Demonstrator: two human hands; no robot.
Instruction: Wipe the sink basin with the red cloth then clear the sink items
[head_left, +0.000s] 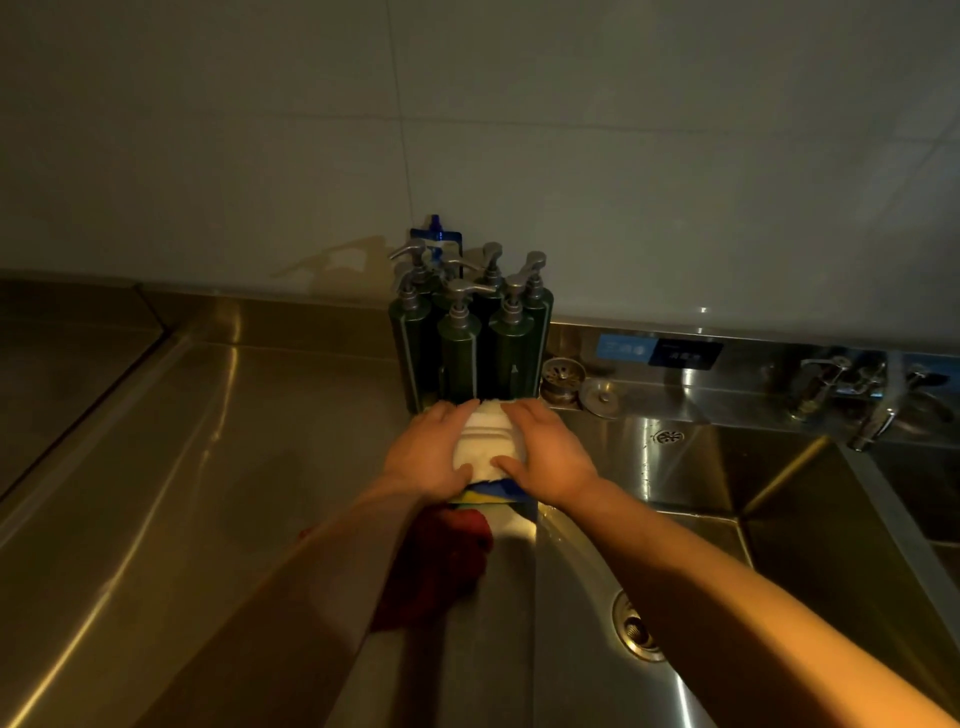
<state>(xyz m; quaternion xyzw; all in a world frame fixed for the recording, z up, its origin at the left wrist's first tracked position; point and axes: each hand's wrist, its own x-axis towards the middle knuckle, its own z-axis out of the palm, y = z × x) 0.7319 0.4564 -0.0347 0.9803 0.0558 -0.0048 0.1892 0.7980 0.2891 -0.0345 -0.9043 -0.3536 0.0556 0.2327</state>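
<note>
Red cloth (441, 561) lies bunched on the counter (208, 467) at the sink's left rim, partly under your left forearm, out of the basin (727, 545). Neither hand is on it.

Both hands are on a folded white towel (485, 441) sitting atop a stack of blue, yellow and green items, just in front of the pump bottles (467, 332). Left hand (431, 452) and right hand (550, 457) press in from either side, fingers wrapped round the towel, thumbs at its near edge.

Judgement: wiping looks done or set aside; you're tidying.

Risks:
- Towel touches or nearly touches the bottles; pushing it back could topple them.
- Stack sits at the rim; a sideways nudge could drop it into the basin.
- Loose strainer (562, 376) and plug (602, 397) beside the bottles could get knocked in.
</note>
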